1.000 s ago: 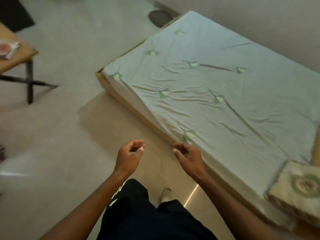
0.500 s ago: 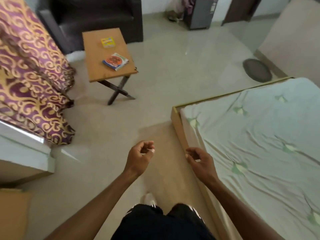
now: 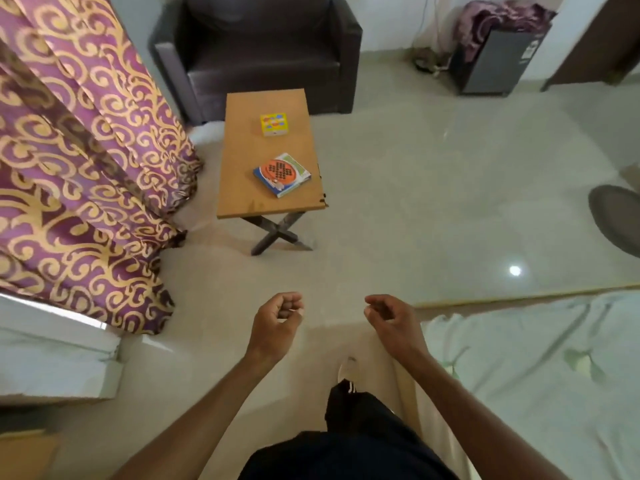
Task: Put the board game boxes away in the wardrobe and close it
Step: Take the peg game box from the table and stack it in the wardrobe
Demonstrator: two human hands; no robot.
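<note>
Two game boxes on the desk [image 3: 242, 188].
The flat blue box [image 3: 282, 174] with an orange disc lies skewed, well ahead of your left grip [image 3: 277, 320]; the small yellow box [image 3: 273, 124] sits farther on.

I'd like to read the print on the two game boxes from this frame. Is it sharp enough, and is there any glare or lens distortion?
Head view: the yellow box and the blue-and-orange box on the table show clear patterns, but their print is too small to read; head view: a bright glare spot sits on the floor; head view: wide-angle distortion makes the grey cabinet lean.
</note>
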